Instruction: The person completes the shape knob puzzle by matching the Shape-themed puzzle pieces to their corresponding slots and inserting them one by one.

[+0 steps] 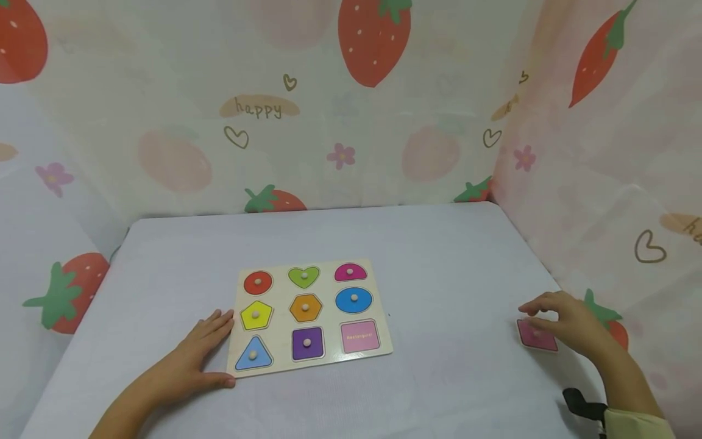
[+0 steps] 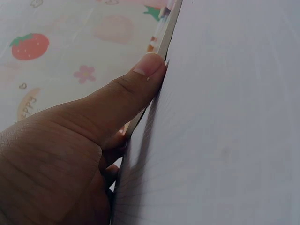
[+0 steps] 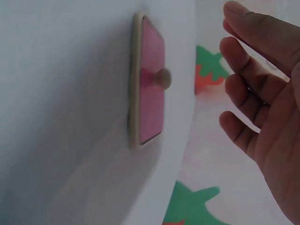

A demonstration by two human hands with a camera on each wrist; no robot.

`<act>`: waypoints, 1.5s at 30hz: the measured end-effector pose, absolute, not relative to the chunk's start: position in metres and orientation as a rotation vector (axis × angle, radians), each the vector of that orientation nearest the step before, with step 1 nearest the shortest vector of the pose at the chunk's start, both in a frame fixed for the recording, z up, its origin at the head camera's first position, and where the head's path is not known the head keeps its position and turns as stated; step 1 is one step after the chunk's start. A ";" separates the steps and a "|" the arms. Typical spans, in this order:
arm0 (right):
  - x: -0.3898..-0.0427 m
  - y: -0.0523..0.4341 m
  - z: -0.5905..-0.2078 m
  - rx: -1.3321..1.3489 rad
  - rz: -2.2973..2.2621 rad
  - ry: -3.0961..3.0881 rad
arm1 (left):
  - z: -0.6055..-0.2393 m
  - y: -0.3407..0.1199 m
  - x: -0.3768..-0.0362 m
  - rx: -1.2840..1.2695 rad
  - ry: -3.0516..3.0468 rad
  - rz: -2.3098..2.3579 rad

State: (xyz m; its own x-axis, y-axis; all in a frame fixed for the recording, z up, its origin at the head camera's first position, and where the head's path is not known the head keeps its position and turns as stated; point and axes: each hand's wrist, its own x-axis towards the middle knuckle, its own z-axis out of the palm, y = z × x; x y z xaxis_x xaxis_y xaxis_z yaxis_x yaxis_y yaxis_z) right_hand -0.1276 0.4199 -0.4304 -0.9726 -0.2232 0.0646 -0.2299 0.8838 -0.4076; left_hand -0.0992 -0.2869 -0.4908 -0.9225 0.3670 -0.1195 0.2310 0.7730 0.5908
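A wooden shape puzzle board point(image 1: 329, 313) lies on the white-covered table, with knobbed pieces in several slots. Its lower right slot point(image 1: 360, 344) holds no piece and shows pink with a printed word. My left hand point(image 1: 186, 360) rests at the board's left side, fingers along the edge and thumb point(image 2: 149, 70) against the near corner. Far to the right lies a pink rectangular puzzle piece point(image 1: 533, 339) with a round wooden knob point(image 3: 163, 78). My right hand point(image 1: 570, 323) hovers over it, fingers loosely bent and apart from the knob in the right wrist view.
Fabric with strawberry prints point(image 1: 340, 122) hangs behind the table and down both sides. The right-hand fabric point(image 1: 647, 256) stands close beside my right arm. A black strap piece point(image 1: 582, 403) sits near my right wrist. The white tabletop point(image 1: 450, 274) stretches between board and loose piece.
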 end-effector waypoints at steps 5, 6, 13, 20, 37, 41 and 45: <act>-0.131 0.428 -0.438 0.343 0.705 -3.123 | -0.492 -0.288 -0.098 0.459 2.740 0.877; -0.131 0.429 -0.439 0.338 0.726 -3.142 | -0.492 -0.288 -0.097 0.459 2.740 0.876; -0.127 0.437 -0.450 0.228 0.809 -3.219 | -0.490 -0.287 -0.098 0.461 2.742 0.874; -0.127 0.444 -0.451 0.135 0.708 -3.264 | -0.490 -0.286 -0.100 0.452 2.739 0.859; -0.120 0.447 -0.459 0.004 0.729 -3.231 | -0.494 -0.288 -0.100 0.473 2.739 0.868; -0.124 0.443 -0.456 0.087 0.722 -3.170 | -0.492 -0.288 -0.100 0.468 2.736 0.869; -0.133 0.431 -0.445 0.150 0.728 -3.123 | -0.490 -0.287 -0.099 0.460 2.735 0.873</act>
